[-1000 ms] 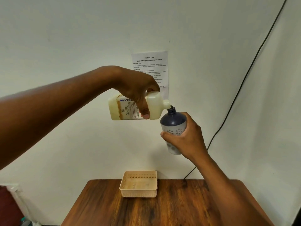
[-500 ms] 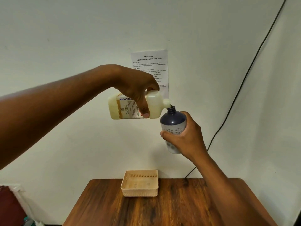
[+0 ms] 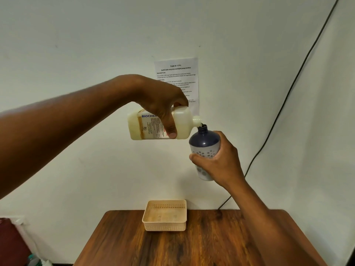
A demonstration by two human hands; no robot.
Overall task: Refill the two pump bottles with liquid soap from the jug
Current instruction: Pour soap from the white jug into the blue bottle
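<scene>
Near the middle of the frame, the left hand (image 3: 163, 100) is clamped over the top of the soap jug (image 3: 159, 124), fingers curled around its far side and the thumb pressed down across the printed label on the near face. The jug lies almost on its side, cream-coloured and full-looking, with its short neck pointing right and slightly down.

Just to the right and below, the right hand (image 3: 221, 160) is wrapped tightly around the lower body of a pump bottle (image 3: 204, 143), thumb across the front over the flower pattern. The bottle has a dark blue shoulder and a pale lower part, stands nearly upright with a slight lean to the left, and has no pump fitted. Its open mouth sits right under the jug's spout, the two touching or nearly so.

Both are held high in front of the white wall, well above the wooden desk (image 3: 211, 246) at the bottom of the frame. A shallow beige basket (image 3: 164, 226) rests at the desk's back edge.
</scene>
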